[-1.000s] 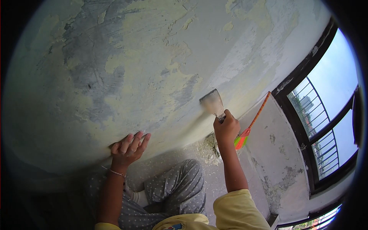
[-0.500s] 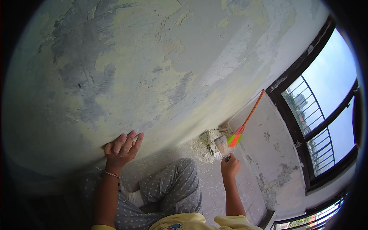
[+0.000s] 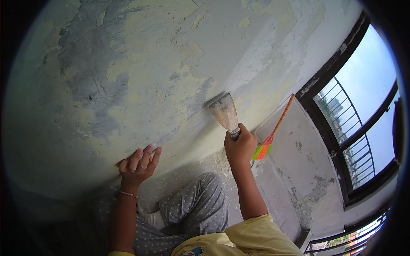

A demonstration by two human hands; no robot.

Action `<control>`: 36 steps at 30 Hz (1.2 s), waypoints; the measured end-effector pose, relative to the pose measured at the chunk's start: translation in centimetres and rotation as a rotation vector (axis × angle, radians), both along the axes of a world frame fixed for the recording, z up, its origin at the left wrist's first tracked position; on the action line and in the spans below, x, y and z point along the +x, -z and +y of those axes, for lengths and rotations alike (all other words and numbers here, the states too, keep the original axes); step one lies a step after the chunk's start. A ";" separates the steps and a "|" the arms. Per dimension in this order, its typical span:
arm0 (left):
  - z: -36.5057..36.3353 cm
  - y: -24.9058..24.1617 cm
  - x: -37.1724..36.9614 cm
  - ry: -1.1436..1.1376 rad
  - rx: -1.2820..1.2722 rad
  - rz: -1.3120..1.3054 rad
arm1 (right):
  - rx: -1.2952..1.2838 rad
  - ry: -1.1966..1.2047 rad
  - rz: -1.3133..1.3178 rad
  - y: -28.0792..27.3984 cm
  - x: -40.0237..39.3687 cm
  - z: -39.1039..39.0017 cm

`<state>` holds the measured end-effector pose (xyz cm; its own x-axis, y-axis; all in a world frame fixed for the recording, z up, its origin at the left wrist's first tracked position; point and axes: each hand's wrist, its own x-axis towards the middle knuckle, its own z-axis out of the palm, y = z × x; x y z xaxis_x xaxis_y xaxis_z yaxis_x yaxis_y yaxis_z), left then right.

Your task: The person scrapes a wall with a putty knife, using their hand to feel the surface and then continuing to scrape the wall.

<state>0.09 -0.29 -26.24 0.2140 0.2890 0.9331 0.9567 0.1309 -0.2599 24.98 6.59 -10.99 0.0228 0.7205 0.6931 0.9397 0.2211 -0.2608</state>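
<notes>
A wide-bladed scraper is in my right hand, its handle wrapped by my closed fingers. Its blade edge is at the patchy wall, where yellowish and grey areas show; whether it touches is hard to tell. My left hand rests against the lower wall with its fingers apart and holds nothing. White dust marks the fingertips of that hand.
An orange-handled brush with green and orange bristles leans in the corner. Flakes litter the floor along the wall. My bent leg is below. A dark-framed window stands at the right.
My right hand has risen from near the floor with the scraper, whose blade is now up at the wall. My left hand has stayed nearly in place.
</notes>
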 end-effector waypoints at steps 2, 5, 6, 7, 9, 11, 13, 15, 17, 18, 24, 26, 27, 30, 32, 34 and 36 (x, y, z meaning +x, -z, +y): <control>0.1 0.1 -0.1 -0.002 0.008 -0.001 | -0.061 0.046 0.005 1.7 1.8 -1.0; 0.1 0.3 -0.3 -0.009 0.002 0.016 | -0.161 0.150 0.000 5.3 4.9 -2.2; 0.1 0.1 -0.2 -0.001 -0.001 0.013 | -0.200 0.213 -0.011 6.6 6.0 -2.8; 0.0 0.0 -0.3 0.007 -0.001 0.011 | -0.238 0.258 -0.021 7.9 7.1 -3.4; 0.0 0.1 -0.3 0.003 -0.004 0.010 | -0.268 0.297 -0.031 9.8 8.9 -4.4; 0.1 0.2 -0.3 0.002 -0.006 0.006 | -0.321 0.376 -0.027 10.6 9.9 -5.3; 0.2 0.1 -0.2 0.007 0.009 -0.002 | -0.342 0.388 -0.030 10.4 10.0 -5.2; 0.1 0.1 -0.3 0.006 0.001 0.005 | -0.290 0.368 0.017 9.3 8.9 -4.5; 0.0 0.0 -0.3 0.007 -0.004 0.012 | -0.253 0.281 0.065 7.2 6.4 -2.7; 0.0 0.0 -0.3 -0.002 -0.005 0.015 | -0.222 0.244 0.031 6.1 4.8 -1.4; 0.1 0.0 -0.3 -0.010 0.012 0.020 | -0.048 0.052 0.269 -1.7 -2.7 2.1; 0.0 0.1 -0.2 0.003 0.005 0.001 | -0.071 0.043 0.285 -1.8 -2.6 1.4; -0.1 0.1 -0.3 -0.007 -0.002 0.018 | -0.091 0.031 0.298 -1.7 -2.3 1.0; 0.0 0.2 -0.4 -0.006 -0.012 0.023 | -0.141 0.044 0.252 0.3 -0.6 -0.2; -0.1 0.2 -0.3 -0.002 -0.022 0.012 | -0.185 0.073 0.237 2.9 1.1 -1.1; -0.1 -0.1 -0.2 0.000 -0.003 0.001 | -0.288 0.120 0.210 6.5 3.0 -2.1; -0.2 -0.1 -0.2 0.003 -0.009 -0.006 | -0.386 0.154 0.127 10.1 4.7 -3.9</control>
